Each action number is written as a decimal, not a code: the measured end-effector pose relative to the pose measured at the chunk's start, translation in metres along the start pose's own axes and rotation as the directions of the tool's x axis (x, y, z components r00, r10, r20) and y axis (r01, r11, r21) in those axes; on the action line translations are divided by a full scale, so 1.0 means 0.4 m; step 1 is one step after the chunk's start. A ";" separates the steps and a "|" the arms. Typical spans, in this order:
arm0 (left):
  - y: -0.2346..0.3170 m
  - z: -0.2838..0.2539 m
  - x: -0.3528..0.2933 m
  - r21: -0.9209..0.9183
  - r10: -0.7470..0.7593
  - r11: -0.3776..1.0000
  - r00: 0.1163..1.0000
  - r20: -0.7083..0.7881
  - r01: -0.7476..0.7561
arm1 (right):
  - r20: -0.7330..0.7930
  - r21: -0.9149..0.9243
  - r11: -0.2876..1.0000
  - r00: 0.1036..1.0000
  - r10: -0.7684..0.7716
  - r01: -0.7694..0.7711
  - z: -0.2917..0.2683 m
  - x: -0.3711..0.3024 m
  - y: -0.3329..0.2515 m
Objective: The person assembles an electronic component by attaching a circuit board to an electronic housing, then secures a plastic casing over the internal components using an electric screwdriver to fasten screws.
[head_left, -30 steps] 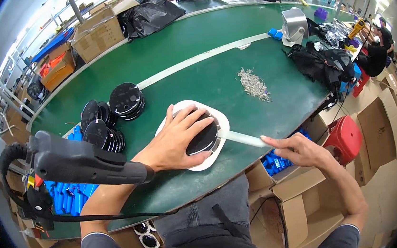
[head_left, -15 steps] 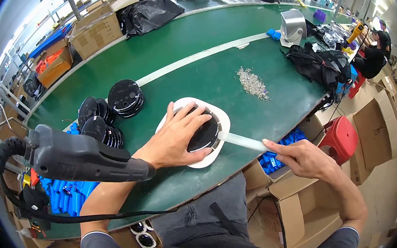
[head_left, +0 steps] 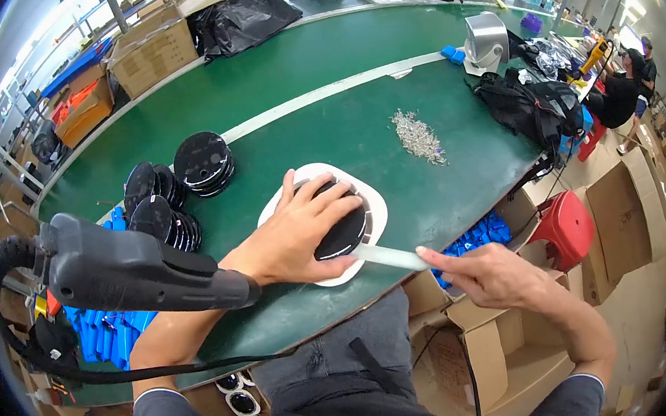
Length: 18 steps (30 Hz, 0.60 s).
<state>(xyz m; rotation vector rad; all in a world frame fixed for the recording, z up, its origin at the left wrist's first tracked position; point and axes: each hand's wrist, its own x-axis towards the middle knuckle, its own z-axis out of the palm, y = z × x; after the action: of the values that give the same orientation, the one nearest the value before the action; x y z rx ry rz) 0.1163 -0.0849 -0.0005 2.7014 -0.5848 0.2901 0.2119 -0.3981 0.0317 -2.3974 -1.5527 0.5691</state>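
The white housing [head_left: 377, 204] lies on the green table [head_left: 296, 324], with a round black disc [head_left: 344, 235] within its rim, so this piece looks partway done: disc in, edge being worked. Whether the disc is fully seated all round cannot be told, as the left hand [head_left: 299, 231] covers much of it.

That hand is spread flat, fingers apart and palm down over the disc and the left of the housing, pressing rather than gripping. The right hand [head_left: 484, 274], to the right of the housing, has its fingers curled closed around the outer end of a pale flat tool [head_left: 392, 257], forefinger laid along it; the tip meets the lower right of the disc's edge, inside the housing's rim.

Plenty seems left: beyond the housing to its upper left stand a stack of black discs [head_left: 202, 160] and more leaning discs [head_left: 152, 217], none of them in a housing. A heap of small metal pieces [head_left: 418, 137] lies to the upper right of the housing, apart from it. White-rimmed black rounds [head_left: 244, 403] sit below the table edge, nearer the wearer than the housing; whether they are finished pieces is unclear
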 end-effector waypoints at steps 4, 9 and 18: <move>0.010 0.008 -0.007 -0.029 -0.050 0.998 0.999 -0.015 0.050 | -0.098 0.081 0.995 0.994 -0.054 0.062 0.024 0.006 -0.005; -0.005 -0.028 -0.013 0.051 0.010 0.999 0.999 0.054 -0.013 | -0.083 0.159 0.987 0.996 0.030 -0.016 0.016 -0.013 -0.040; -0.002 -0.017 -0.036 0.126 -0.021 0.992 1.000 0.016 0.018 | -0.389 0.256 0.967 0.915 0.109 -0.007 0.216 -0.020 -0.078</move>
<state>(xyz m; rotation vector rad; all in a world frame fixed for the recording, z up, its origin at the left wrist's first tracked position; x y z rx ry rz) 0.1030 -0.0767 0.0015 2.8320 -0.5624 0.3085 0.1457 -0.3941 -0.0320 -2.1982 -1.1633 0.2404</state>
